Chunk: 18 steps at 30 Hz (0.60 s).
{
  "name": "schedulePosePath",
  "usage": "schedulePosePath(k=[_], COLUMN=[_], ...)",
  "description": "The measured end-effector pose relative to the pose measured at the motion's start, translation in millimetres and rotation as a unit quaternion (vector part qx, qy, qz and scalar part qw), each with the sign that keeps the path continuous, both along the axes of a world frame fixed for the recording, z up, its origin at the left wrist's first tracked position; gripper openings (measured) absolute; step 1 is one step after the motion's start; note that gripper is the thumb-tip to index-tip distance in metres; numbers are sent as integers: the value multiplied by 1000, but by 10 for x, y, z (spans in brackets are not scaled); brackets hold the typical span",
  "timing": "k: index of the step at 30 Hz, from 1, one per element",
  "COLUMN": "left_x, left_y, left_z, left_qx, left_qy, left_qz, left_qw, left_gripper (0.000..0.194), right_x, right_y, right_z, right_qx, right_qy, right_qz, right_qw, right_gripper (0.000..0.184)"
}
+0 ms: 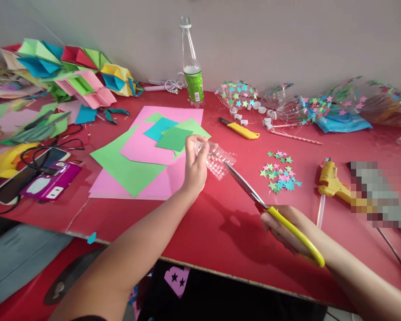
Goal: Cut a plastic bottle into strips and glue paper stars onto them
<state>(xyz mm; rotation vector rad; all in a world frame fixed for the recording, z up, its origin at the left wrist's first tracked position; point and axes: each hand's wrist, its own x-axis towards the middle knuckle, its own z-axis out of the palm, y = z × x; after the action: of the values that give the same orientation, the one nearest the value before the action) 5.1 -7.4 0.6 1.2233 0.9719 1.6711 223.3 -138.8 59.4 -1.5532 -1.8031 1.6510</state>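
On the head camera I'm holding a clear, bumpy plastic piece (218, 159) above the red table (214, 236), the fingers of my left hand (196, 165) pinching its end just beside the stacked coloured paper (133, 174). My right hand (296, 218) is gripping the yellow-handled scissors (276, 216), and I'm pointing their tips at the plastic's edge, though I cannot tell whether they're touching. Cut paper stars (284, 183) are lying near the yellow glue gun (328, 174).
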Motion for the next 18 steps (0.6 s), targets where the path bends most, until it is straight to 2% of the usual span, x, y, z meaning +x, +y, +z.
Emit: schedulePosePath(k=[3, 10, 18], left_x=[-4, -1, -8], left_y=[4, -8, 3], left_z=[7, 30, 40], left_qx=[3, -3, 3], left_qy=[-4, 10, 21], left_qz=[-3, -15, 0], left_qw=[1000, 1000, 1000], left_gripper=[7, 9, 9], right_x=[-9, 35, 37], right_y=[21, 8, 15], right_z=[-2, -16, -10], right_qx=[-18, 42, 41], right_qy=[-2, 14, 18], right_qz=[3, 27, 34], right_qw=[1000, 999, 998], right_gripper=[58, 56, 58])
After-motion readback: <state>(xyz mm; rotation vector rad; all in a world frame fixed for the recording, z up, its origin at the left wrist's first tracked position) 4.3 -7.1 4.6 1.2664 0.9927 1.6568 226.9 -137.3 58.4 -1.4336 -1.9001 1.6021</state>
